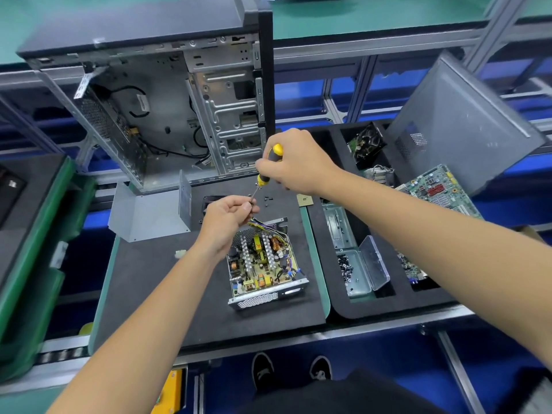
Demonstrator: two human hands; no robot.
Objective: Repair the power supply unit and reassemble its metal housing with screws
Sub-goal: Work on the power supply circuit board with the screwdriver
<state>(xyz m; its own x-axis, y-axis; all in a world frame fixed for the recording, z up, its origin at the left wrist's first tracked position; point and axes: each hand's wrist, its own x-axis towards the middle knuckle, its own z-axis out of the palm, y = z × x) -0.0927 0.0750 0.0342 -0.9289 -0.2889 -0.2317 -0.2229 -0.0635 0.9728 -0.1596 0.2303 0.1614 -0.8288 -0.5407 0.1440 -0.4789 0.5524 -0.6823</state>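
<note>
Open grey metal power supply unit (264,271) with its circuit board bare lies just below the left hand (228,218), whose fingers pinch the shaft tip of a yellow-and-black-handled screwdriver (266,168), hiding it. Right hand (294,162) grips the handle. Folded grey metal cover (152,213) stands beyond the left fingers.

Housing cover (149,215) left behind power supply (263,264); screw box (355,273) right.

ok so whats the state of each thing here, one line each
power supply unit: open, board exposed
metal cover: off, lying behind-left of the unit
screwdriver: held in right hand, tilted
left hand: fingers pinching the screwdriver tip
screw box: lid open
computer case: side panel off
</note>
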